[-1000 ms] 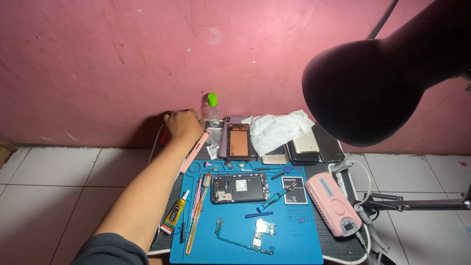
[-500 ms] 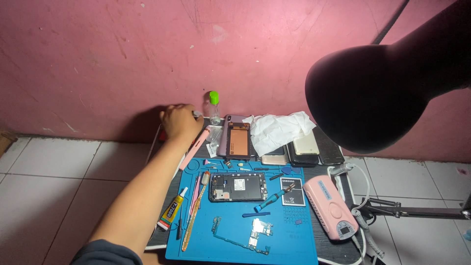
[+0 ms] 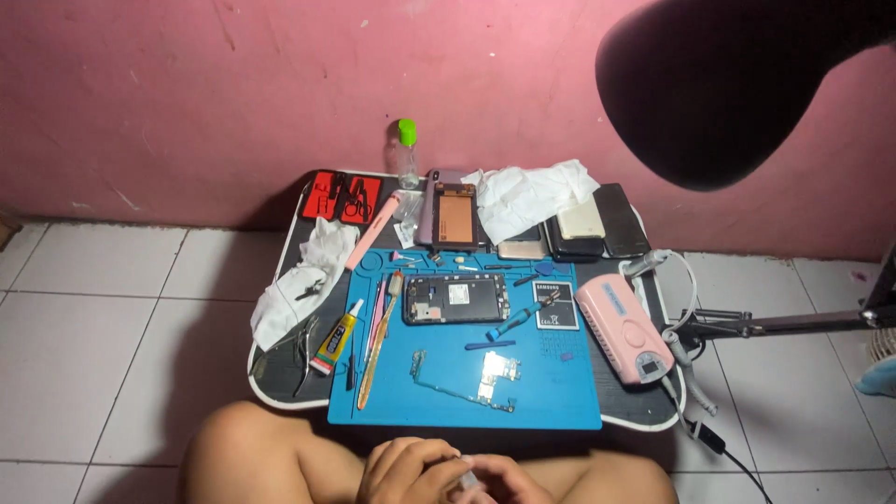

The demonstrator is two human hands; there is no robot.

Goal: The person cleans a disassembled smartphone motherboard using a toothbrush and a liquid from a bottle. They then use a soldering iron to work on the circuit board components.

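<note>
Head view — small pale object pinched between both hands.

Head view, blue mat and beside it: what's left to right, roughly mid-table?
White cloth → yellow glue tube → opened phone → blue screwdriver → phone battery → pink device

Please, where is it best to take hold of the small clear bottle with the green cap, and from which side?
Probably grip the clear bottle around its body, below the green cap, coming from the front. It stands upright against the pink wall, so the back is closed; the red tool case lies to its left.
</note>
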